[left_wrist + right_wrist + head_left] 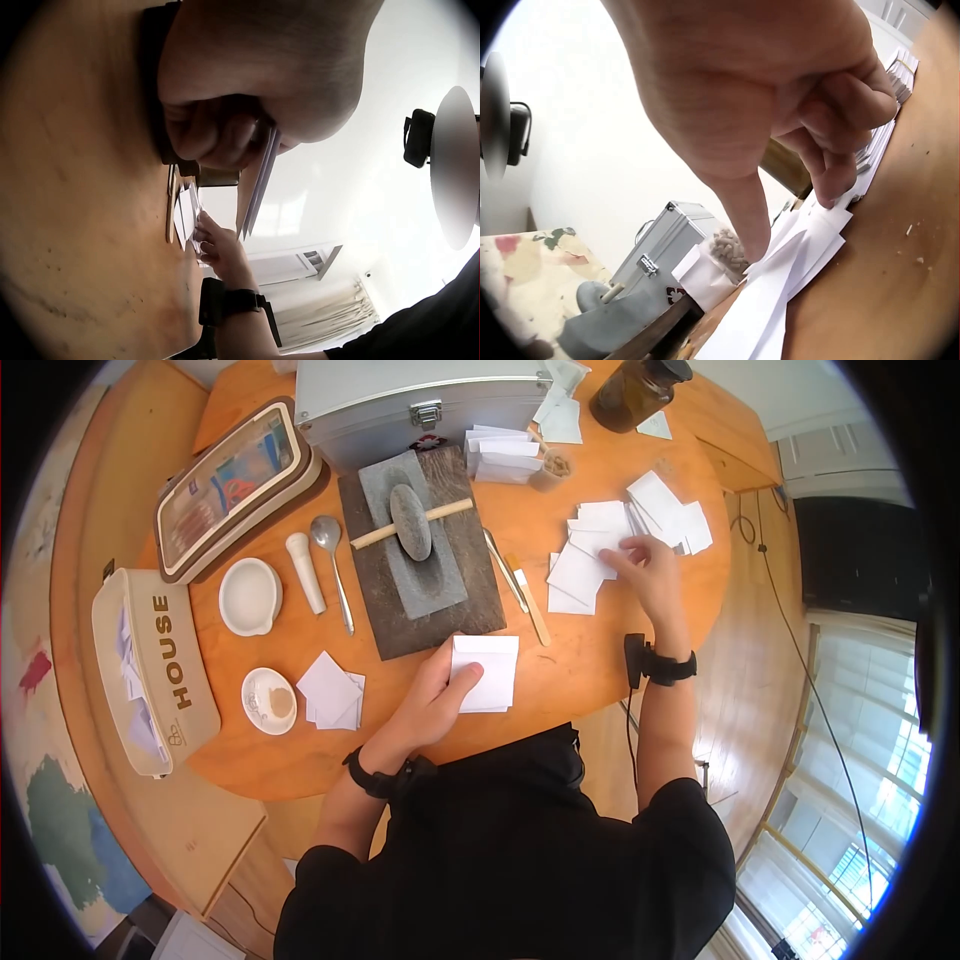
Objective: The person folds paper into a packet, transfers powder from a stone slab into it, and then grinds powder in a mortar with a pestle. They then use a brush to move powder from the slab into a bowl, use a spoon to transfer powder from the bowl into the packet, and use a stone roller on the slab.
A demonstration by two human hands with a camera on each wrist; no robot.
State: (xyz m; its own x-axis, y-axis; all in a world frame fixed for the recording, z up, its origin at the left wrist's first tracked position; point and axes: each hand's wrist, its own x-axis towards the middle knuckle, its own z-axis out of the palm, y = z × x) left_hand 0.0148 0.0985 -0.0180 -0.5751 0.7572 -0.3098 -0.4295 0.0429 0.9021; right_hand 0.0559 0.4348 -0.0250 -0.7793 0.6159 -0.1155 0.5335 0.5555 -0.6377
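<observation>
In the head view my left hand [430, 695] grips a small stack of white paper envelopes [487, 675], its thumb across the top one, above the table's front edge. The left wrist view shows this stack [259, 184] edge-on, with my fingers curled at it. On the right, my right hand [650, 575] reaches over an overlapping pile of white envelopes [585, 560]. Seen in the right wrist view, its thumb [751, 229] and a fingertip touch the pile [761, 300], set apart from each other, while the other fingers bend loosely.
A stone grinding wheel [410, 522] with a wooden handle sits in a trough on a dark board [370, 605]. Around it are a mortar [250, 597], pestle [305, 573], spoon [333, 555], brush [528, 600], dish [262, 710], cup of pellets [553, 468], metal case [370, 425] and brown jar [632, 398].
</observation>
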